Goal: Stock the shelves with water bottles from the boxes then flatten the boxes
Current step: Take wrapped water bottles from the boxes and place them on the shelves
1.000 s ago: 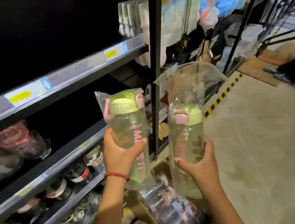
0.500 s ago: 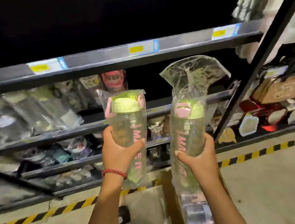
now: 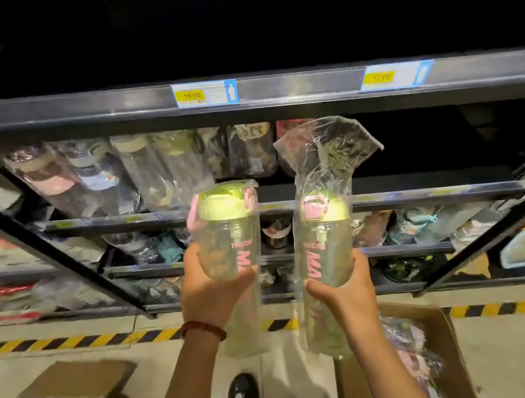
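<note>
View swung square to shelves; bottles raised. Left hand (image 3: 213, 297) holds left bottle (image 3: 228, 239), right hand (image 3: 343, 293) right bottle (image 3: 326, 243), mid-body. Empty, light; wrap likely slippery.

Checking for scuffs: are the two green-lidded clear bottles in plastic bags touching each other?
Apart. The head view shows shelf background between the left bottle and the right bottle, one in each hand.

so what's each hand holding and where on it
Left hand grips a bagged green-lidded bottle around its lower body; right hand grips a second bagged bottle around its middle.
</note>
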A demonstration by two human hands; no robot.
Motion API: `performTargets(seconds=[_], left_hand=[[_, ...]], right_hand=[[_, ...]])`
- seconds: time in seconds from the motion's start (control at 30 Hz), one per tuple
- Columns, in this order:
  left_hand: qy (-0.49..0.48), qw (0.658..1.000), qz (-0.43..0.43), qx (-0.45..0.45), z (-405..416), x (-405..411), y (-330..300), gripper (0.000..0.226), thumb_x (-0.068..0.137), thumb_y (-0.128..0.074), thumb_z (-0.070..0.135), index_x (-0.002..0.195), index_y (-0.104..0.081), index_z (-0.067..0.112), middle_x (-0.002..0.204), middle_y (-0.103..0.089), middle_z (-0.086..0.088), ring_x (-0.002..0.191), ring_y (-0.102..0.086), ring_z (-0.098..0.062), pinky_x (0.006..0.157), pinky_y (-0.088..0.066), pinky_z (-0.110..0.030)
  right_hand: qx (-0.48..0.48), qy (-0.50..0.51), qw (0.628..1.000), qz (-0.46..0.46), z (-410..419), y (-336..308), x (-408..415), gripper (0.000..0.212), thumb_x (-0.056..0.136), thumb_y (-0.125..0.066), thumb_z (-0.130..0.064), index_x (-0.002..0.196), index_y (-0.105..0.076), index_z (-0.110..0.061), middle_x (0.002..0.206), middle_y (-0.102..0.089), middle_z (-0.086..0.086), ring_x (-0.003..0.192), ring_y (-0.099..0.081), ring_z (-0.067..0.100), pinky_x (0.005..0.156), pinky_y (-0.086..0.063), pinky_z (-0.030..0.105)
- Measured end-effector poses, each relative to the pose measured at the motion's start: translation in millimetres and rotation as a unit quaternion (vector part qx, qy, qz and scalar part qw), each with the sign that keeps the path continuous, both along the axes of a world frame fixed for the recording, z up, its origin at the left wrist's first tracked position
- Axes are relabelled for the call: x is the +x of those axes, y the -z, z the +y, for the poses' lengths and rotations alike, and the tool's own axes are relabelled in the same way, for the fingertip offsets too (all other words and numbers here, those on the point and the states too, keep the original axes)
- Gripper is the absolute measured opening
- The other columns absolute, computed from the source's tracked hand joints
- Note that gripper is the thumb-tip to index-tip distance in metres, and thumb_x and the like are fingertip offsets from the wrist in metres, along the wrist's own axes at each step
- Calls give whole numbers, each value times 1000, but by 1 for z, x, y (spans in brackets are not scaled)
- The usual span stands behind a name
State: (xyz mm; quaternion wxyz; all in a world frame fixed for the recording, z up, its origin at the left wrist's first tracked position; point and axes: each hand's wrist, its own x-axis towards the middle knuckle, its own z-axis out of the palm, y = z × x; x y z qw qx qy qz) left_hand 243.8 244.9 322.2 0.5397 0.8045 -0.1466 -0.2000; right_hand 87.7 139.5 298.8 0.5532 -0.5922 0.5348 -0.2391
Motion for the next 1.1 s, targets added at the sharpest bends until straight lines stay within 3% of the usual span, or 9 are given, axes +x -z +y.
performTargets(seconds=[0.07,0.2,0.27,0.47,0.6,0.77,0.9,0.97,1.1], left_hand=[[17,999,-18,28,0,19,7,85,37,-71,52,113,-51,18,86,-62,12,80,-62,-14,69,-52,-28],[70,996,1,61,-15,52,20,88,39,-74,53,115,-51,16,97,-65,3,86,-64,-17,72,-56,-36],[92,994,9,64,-29,64,24,90,38,-73,54,117,-46,19,102,-61,5,90,-60,-14,71,-50,-28],[132,989,20,58,-80,90,40,93,39,-70,56,123,-46,24,113,-59,5,102,-59,-18,80,-50,-34],[126,992,12,26,-111,94,50,82,48,-80,43,120,-44,25,109,-58,5,99,-58,-17,79,-49,-30],[89,995,-16,-51,-137,87,58,77,39,-77,50,108,-45,31,98,-60,15,85,-60,0,63,-47,-16],[74,989,-24,-123,-159,86,58,71,50,-81,25,115,-53,12,87,-69,4,70,-68,-3,55,-51,-16],[68,985,-43,-150,-169,87,57,67,54,-80,18,115,-53,7,84,-70,3,69,-68,-2,56,-51,-16],[22,982,-50,-178,-184,90,58,64,56,-84,19,109,-50,19,90,-67,6,75,-67,0,61,-51,-14]], right_hand=[[20,14,1000,14,3,2,18,70,58,-86,-19,112,-41,-26,102,-58,-3,90,-60,17,80,-52,39],[40,43,997,42,-1,6,51,64,65,-82,-17,112,-39,-23,99,-54,-4,86,-57,14,69,-45,29],[44,55,996,49,-9,9,66,67,60,-81,-22,114,-42,-19,101,-56,0,85,-59,14,70,-49,32],[57,90,993,42,-60,12,96,55,62,-79,-20,107,-47,-16,96,-62,4,84,-64,22,79,-55,45],[33,116,993,11,-85,14,100,56,65,-79,-17,110,-46,-19,97,-61,1,86,-64,21,80,-55,45],[1,142,989,-48,-97,25,91,61,68,-79,-20,119,-45,-24,100,-60,-4,87,-63,15,75,-54,37],[-18,133,987,-92,-111,34,83,59,69,-80,-19,117,-47,-30,100,-62,-11,85,-64,2,77,-53,31],[-25,120,986,-114,-123,36,80,57,71,-80,-18,117,-48,-29,103,-63,-10,87,-65,2,76,-54,29],[-33,113,980,-160,-150,37,85,48,75,-77,-16,113,-50,-26,103,-64,-4,89,-65,10,71,-52,27]])
